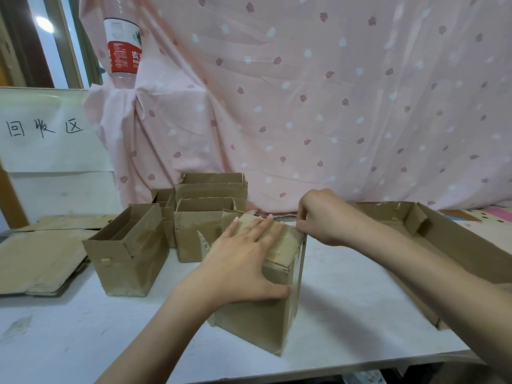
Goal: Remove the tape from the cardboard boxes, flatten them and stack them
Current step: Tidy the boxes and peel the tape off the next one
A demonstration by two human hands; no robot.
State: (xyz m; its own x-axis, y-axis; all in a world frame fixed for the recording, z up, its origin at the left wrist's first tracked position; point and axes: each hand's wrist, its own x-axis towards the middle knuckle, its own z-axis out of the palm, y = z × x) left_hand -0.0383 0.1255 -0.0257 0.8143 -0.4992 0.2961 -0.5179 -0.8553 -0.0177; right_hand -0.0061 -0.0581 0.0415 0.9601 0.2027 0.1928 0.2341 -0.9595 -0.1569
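Biggest thing I've got on my feed is the pink leaf-print sheet [332, 92] hanging across the whole back, with the white table [83, 328] in front of it. On the right side of the table there's a long shallow cardboard tray [454, 245], open side up. Far left is a stack of flattened cardboard [38, 261], and behind it a white sign [50, 128] with handwritten characters.

The closed box [266, 295] being worked on stands near the front edge of the table, about center, its top flaps sealed with clear tape [285, 231]. Just left of it sits an open box [124, 253], and behind those a cluster of more open boxes [210, 200] is packed close together.

Left hand [243, 261] lies flat on the closed box's top, fingers spread out, thumb hooked down over the near side, pressing rather than gripping. Right hand [324, 217] is at the far right top corner, fingertips pinched together right on the tape's edge; can't tell whether any tape is actually lifted.

Smallest bit: a plastic bottle [123, 48] with a red label, poking up at top left against the sheet.
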